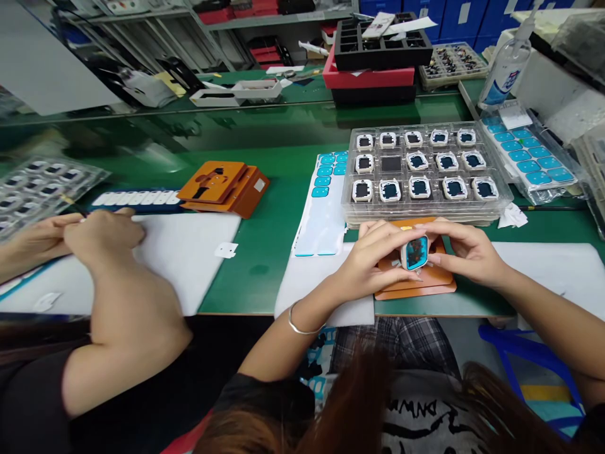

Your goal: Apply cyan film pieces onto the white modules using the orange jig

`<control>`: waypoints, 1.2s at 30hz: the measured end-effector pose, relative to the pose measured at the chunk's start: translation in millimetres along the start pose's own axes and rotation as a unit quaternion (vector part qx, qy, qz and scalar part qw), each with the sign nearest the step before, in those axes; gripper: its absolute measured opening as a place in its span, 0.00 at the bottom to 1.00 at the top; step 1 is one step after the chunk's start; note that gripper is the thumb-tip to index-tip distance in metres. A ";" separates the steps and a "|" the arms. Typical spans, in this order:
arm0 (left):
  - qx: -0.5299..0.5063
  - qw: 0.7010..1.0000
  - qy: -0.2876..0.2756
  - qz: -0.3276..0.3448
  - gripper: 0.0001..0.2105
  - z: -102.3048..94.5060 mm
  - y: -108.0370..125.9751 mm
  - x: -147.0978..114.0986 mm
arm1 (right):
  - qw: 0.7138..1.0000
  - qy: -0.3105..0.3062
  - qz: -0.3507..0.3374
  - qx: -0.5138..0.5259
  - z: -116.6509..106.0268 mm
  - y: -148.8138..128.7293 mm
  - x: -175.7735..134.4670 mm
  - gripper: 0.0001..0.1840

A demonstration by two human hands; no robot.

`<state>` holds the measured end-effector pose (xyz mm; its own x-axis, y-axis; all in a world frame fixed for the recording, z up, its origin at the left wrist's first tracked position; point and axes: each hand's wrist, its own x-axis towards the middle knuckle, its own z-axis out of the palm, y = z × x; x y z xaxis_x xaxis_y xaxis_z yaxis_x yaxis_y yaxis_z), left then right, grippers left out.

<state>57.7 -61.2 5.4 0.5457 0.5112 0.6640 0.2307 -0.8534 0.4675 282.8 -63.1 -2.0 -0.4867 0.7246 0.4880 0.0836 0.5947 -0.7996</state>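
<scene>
Between both hands, a smartwatch case (416, 253) with a silver-white frame is held up, its blue film-covered face turned toward me. My left hand (378, 258) grips its left side, fingers over the top and thumb below. From the right, my right hand (466, 252) pinches the other edge with fingers and thumb. Beneath lies an orange fixture plate (416, 289), partly covered by the hands. Just beyond it stands a clear plastic tray (425, 208) holding rows of similar white-framed cases. Left of the tray is a white sheet (319, 221) with blue film stickers along its upper part.
On the left, a co-worker's hands (99, 236) work over a white foam mat (208, 233). An orange block fixture (224, 189) sits between us. Bagged blue films (532, 154) and a pump bottle (505, 72) stand at right. Black and red trays (373, 72) are stacked behind.
</scene>
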 end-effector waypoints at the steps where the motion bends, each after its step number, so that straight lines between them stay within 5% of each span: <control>1: 0.001 1.000 0.003 0.005 0.26 0.4 -0.3 -0.2 | 1.000 0.004 -0.006 -0.010 0.5 -0.9 0.6 0.24; 21: 0.090 0.985 0.082 0.123 0.15 8.5 -3.3 -1.9 | 0.978 0.036 -0.113 -0.173 9.4 -25.8 3.4 0.31; 27: -0.095 0.994 0.052 0.010 0.23 8.0 1.2 -2.8 | 0.986 0.011 -0.091 -0.136 8.0 -24.9 4.2 0.32; 31: -0.253 0.965 0.029 -0.059 0.23 7.0 6.1 -4.7 | 0.990 -0.007 -0.087 -0.111 6.4 -22.5 4.7 0.31; 36: -0.330 0.939 0.011 -0.095 0.23 5.1 10.2 -4.9 | 0.990 -0.018 -0.084 -0.108 5.7 -19.9 3.5 0.31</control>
<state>61.5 -72.9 4.0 0.5267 0.6555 0.5412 -0.2319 -0.5017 0.8334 274.5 -74.3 13.7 -0.5398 0.5981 0.5923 0.1802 0.7694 -0.6128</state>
